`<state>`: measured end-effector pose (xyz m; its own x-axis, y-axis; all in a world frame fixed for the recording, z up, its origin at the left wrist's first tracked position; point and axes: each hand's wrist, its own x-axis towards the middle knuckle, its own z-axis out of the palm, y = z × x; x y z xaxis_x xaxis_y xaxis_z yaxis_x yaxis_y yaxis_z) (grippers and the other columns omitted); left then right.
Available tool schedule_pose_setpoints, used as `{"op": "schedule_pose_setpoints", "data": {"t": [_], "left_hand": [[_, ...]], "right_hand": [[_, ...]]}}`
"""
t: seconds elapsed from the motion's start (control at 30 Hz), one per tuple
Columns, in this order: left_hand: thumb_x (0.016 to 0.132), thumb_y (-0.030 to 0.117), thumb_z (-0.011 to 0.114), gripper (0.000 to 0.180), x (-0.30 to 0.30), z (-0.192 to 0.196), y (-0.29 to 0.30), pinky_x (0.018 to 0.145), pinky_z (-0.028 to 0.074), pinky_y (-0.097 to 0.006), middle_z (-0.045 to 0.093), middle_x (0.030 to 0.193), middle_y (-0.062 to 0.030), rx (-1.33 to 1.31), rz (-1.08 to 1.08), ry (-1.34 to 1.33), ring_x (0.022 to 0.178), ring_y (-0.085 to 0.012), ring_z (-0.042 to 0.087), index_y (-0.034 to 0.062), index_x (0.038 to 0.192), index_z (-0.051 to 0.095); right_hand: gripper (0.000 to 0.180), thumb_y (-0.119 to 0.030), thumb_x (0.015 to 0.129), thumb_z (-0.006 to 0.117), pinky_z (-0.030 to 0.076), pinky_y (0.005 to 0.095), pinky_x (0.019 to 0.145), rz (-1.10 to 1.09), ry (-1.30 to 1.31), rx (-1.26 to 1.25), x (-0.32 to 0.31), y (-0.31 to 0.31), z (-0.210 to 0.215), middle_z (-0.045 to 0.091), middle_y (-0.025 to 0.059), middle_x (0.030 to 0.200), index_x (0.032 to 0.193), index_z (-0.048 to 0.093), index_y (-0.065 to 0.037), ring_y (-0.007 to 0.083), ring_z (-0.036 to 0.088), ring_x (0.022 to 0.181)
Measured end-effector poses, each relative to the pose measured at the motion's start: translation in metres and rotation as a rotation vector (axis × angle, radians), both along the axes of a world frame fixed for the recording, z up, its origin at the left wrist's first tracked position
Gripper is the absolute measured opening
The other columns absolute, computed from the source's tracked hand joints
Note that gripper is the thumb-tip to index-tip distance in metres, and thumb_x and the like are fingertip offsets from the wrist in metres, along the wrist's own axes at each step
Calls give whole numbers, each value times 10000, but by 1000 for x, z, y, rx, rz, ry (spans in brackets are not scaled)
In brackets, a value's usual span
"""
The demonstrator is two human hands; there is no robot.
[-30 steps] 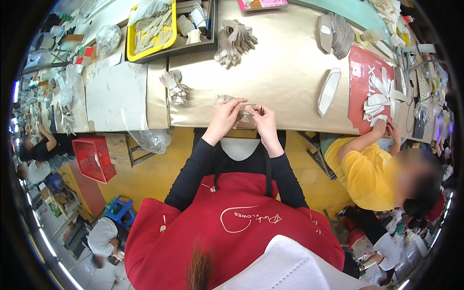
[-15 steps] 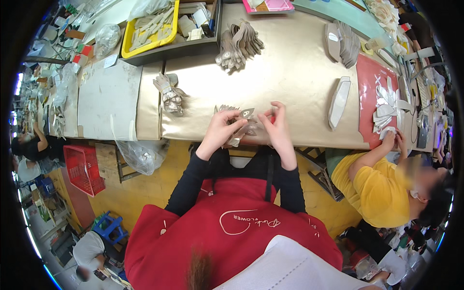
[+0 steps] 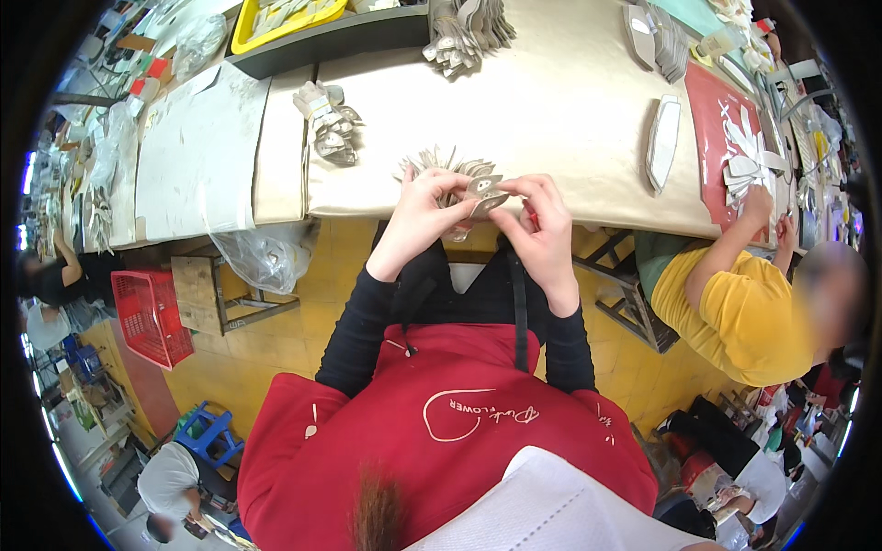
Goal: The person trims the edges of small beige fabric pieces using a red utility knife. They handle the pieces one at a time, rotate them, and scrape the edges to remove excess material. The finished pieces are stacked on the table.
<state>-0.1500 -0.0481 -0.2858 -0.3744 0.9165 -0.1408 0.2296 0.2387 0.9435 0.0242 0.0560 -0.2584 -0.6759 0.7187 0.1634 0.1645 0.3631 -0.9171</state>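
Note:
My left hand (image 3: 424, 213) and my right hand (image 3: 542, 220) meet at the near edge of the beige table (image 3: 551, 101). Both pinch a small grey cut piece (image 3: 485, 193) held between the fingertips, just above the table edge. Under my hands a fanned stack of similar grey pieces (image 3: 443, 165) lies on the table. My sleeves are black and I wear a red apron.
More grey piece piles lie at the left (image 3: 326, 115) and far middle (image 3: 464, 32). A white sole-shaped part (image 3: 663, 142) lies to the right. A person in a yellow shirt (image 3: 726, 303) works at the red mat (image 3: 735, 119). A red crate (image 3: 152, 317) sits on the floor.
My hands have drawn nearer to me at the table edge, and the grey piece now sits higher between my fingertips. The view has tilted downward.

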Motion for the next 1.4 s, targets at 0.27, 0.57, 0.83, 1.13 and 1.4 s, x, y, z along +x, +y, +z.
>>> {"op": "schedule_pose_setpoints", "data": {"t": [0.27, 0.57, 0.83, 1.13, 1.4], "left_hand": [[923, 316, 692, 269, 7, 1, -12, 1210, -4, -613, 677, 952, -18, -54, 15, -112, 1086, -191, 612, 128, 1111, 723], [875, 293, 755, 381, -1, 3, -12, 1220, -20, -614, 607, 852, 31, 95, -74, 51, 927, -120, 621, 185, 1237, 710], [801, 216, 811, 455, -1, -5, -18, 1246, 147, -522, 625, 831, 43, 140, -106, 50, 917, -107, 611, 145, 1241, 717], [828, 259, 783, 465, 0, -11, -16, 1222, 187, -533, 565, 818, 46, 184, -114, 66, 937, -155, 602, 194, 1280, 697], [813, 218, 815, 446, -2, -10, -17, 1241, 159, -517, 697, 969, 40, 156, -90, 16, 958, -108, 621, 149, 1240, 704]], "right_hand": [[224, -135, 880, 748, 515, 323, 667, 23, -254, -142, 7, -26, -7, 676, 109, 832, 1055, 675, -14, 215, 661, 725], [451, -114, 1007, 587, 525, 393, 826, -141, -254, 135, 12, -9, 7, 582, 188, 1142, 1447, 512, -44, 334, 640, 996], [343, -34, 816, 758, 523, 333, 626, 51, -138, 255, -2, -12, -3, 688, 91, 876, 1157, 740, -53, 236, 658, 688], [396, 46, 770, 763, 546, 329, 676, 23, -169, 418, 0, -13, -13, 706, 132, 906, 1158, 739, -29, 271, 697, 770], [396, -30, 764, 771, 527, 318, 611, -17, -136, 481, -7, -16, -24, 668, 77, 911, 1144, 768, -138, 212, 650, 710]]}}
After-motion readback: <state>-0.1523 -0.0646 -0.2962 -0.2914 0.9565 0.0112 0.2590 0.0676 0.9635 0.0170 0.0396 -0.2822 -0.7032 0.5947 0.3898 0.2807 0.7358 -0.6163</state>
